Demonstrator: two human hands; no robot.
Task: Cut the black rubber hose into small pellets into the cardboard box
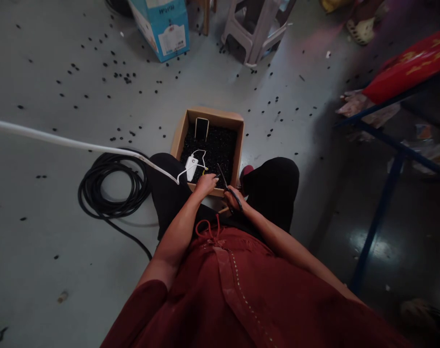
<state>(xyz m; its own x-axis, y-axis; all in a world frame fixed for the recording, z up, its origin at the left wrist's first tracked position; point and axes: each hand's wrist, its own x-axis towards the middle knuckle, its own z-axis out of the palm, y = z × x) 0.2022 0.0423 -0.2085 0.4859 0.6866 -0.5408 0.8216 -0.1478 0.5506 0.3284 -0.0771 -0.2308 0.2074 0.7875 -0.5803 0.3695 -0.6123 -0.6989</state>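
My left hand (206,183) is closed in a pinch over the near edge of a cardboard box (179,133); what it pinches is too small to name. My right hand (234,198) grips black-handled scissors (227,187), blades pointing toward the left hand's fingertips. The box sits on the floor between my knees and is filled with small black pieces (220,145). A phone (201,128) leans against its far wall and a white power bank (191,167) with a white cable lies on the pieces.
A coil of black hose (111,186) lies on the grey floor at left, with a white cable (60,141) crossing above it. Black bits are scattered around. A blue carton (162,26) and plastic stool (256,29) stand farther off. A blue metal rack (387,164) is at right.
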